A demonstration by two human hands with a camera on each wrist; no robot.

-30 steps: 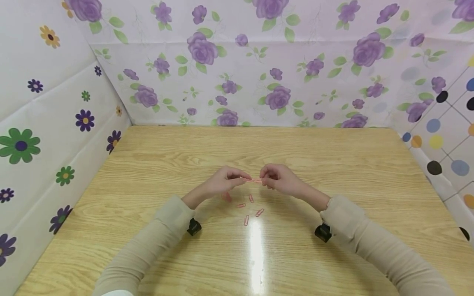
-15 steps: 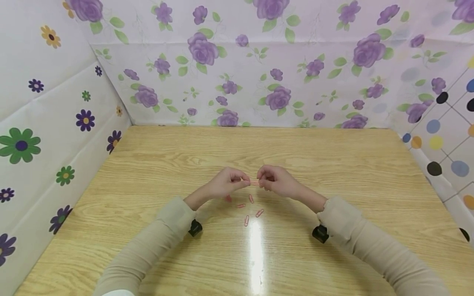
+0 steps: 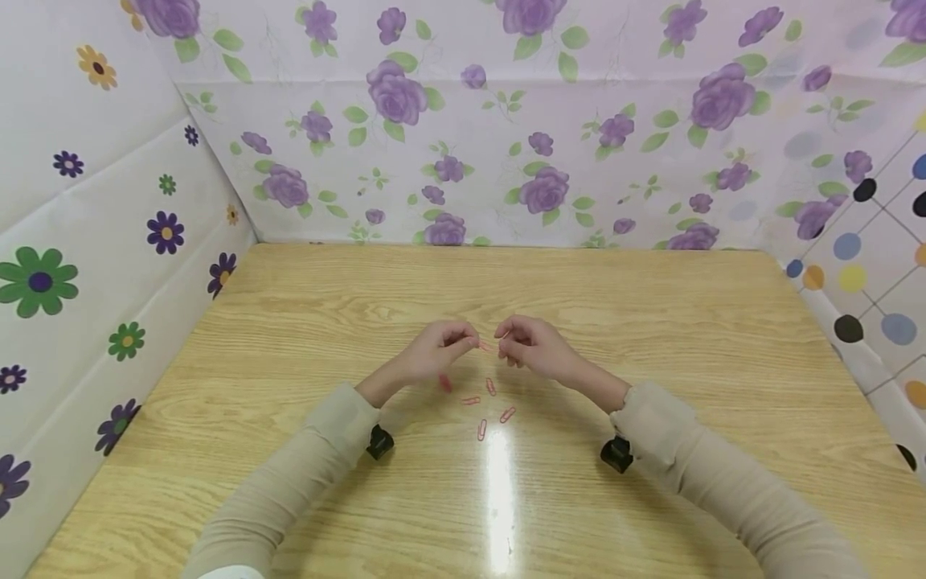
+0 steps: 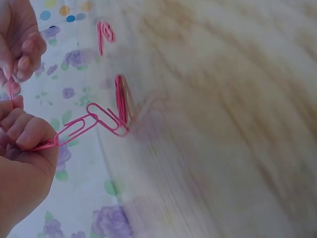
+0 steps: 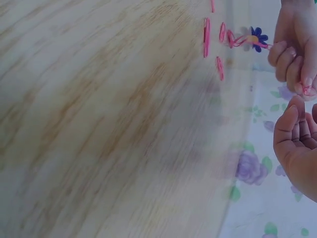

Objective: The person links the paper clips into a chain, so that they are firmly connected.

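My left hand (image 3: pixel 434 351) pinches a pink paper clip (image 3: pixel 485 346) that sticks out toward the right hand. From the left fist a chain of linked pink paper clips (image 4: pixel 77 127) trails down to the table, as the left wrist view shows. Part of that chain (image 3: pixel 444 383) appears below the left hand in the head view. Facing it, my right hand (image 3: pixel 535 347) has thumb and fingers curled at the far end of the thin pink clip (image 4: pixel 11 88) in the left wrist view. The right fingertips partly hide that end.
Several loose pink paper clips lie on the wooden table (image 3: pixel 615 297) in front of the hands, among them one clip (image 3: pixel 508 415) and another (image 3: pixel 481 430). Flowered cloth walls (image 3: pixel 325 145) stand behind and at both sides. Black wrist cameras (image 3: pixel 617 454) hang under the sleeves.
Both hands have risen slightly and shifted a little left. The right fingertips have come nearer the left hand, and the clip between them now slants. The loose clips have stayed put.
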